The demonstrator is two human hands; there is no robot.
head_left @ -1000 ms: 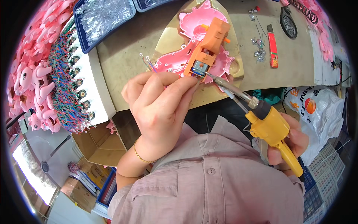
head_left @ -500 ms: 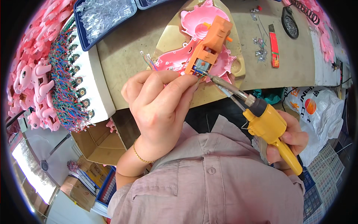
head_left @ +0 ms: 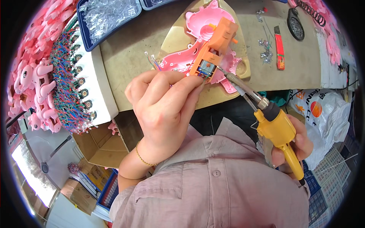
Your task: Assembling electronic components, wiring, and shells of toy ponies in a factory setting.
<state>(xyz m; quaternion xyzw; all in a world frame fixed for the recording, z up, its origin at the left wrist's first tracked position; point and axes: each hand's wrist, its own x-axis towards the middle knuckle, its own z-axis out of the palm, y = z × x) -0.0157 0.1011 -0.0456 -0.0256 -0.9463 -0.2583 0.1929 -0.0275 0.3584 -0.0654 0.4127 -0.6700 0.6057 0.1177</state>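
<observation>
My left hand (head_left: 161, 102) is closed in a pinch at the near end of an orange plastic gearbox (head_left: 219, 40), on a thin wire mostly hidden by the fingertips. A small silver motor (head_left: 207, 67) with blue and green wiring shows in the gearbox's opening. The gearbox lies over an open pink toy shell (head_left: 178, 59). Wrapped round the handle of a yellow soldering gun (head_left: 276, 127), my right hand (head_left: 301, 143) keeps it to the right of the motor. The gun's tip is just off the motor's right side. Loose wire ends (head_left: 152, 60) stick out left of the gearbox.
Under the shell lies a tan board (head_left: 169, 38). A red-handled knife (head_left: 279, 49), metal bits (head_left: 266, 56) and a black dish (head_left: 295, 24) are to the right. Wired speakers (head_left: 80, 81) and pink toy bodies (head_left: 38, 81) crowd the left, below a blue tray (head_left: 85, 40) of clear parts.
The soldering gun has shifted slightly right, and its tip has drawn back from the wires at the motor's near end. My left hand has barely moved.
</observation>
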